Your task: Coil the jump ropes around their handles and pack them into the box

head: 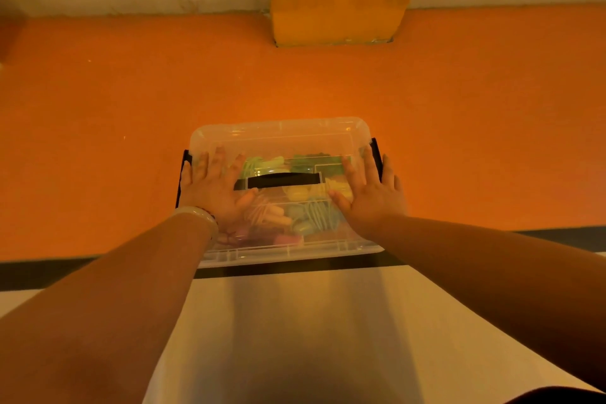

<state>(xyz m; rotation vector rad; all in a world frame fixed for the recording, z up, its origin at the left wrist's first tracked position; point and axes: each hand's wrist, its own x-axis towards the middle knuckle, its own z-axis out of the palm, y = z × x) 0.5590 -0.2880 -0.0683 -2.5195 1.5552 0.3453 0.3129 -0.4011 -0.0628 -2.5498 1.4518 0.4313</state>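
Both hands, left (213, 188) and right (370, 195), press flat, fingers spread, on the lid (282, 134) of the clear box (288, 252) on the orange floor (98, 141), with the coiled jump ropes (295, 216) inside. Risks: an uneven push leaves the side latches (376, 149) unclipped, or a rope loop gets pinched.

Both hands, left hand (213, 188) and right hand (370, 192), press flat on the clear lid (282, 136) of the rope-filled box (288, 252).
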